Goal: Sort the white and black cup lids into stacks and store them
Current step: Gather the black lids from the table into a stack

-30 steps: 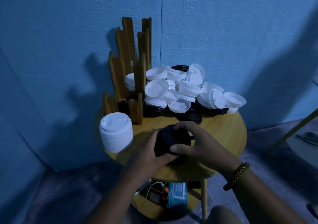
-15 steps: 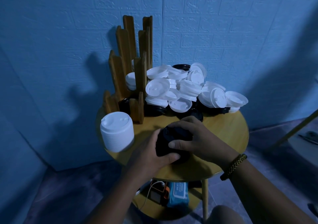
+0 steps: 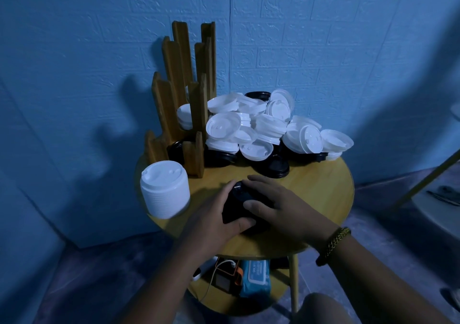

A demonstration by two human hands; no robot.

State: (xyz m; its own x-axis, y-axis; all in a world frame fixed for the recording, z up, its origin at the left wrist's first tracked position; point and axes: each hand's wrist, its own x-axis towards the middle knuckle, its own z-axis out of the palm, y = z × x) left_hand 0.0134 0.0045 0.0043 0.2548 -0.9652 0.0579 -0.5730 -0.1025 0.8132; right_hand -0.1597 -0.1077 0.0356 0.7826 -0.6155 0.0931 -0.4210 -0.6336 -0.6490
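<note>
On table (image 3: 323, 194), left hand (image 3: 211, 215) and right hand (image 3: 286, 209) clasp black stack (image 3: 236, 200).

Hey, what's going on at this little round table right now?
A person is sorting cup lids. Their left hand grips a black lid stack from the side, and the right hand cups it from above, near the front of the table. A finished white lid stack stands to the left. A big mixed pile of white and black lids still waits at the back, beside the wooden rack.
</note>
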